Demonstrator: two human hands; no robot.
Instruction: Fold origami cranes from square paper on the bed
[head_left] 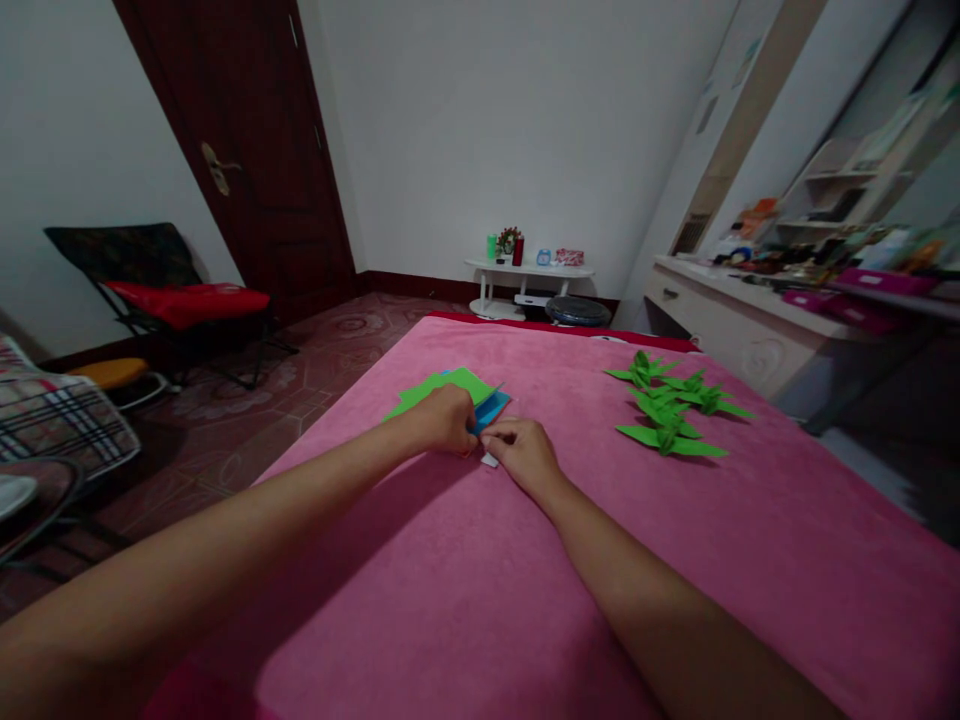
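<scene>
both hands meet near the middle of a pink cover [525, 590] spread over a broad flat surface; the left hand [446, 417] is curled with its fingers closed down on a blue paper [493, 407], pinning it at its near edge; the right hand [523, 450] touches the left one, its fingertips pinched on the same paper's near corner, where a small white bit shows; the blue paper lies partly on a few green sheets [433, 389], which fan out to the left under the left hand; well apart to the right, a cluster of green folded figures [667, 412] rests on the cover; beyond the far edge stands a low white table [529, 269]; a chair with a red cushion [187, 302] stands by a dark door [247, 150].
</scene>
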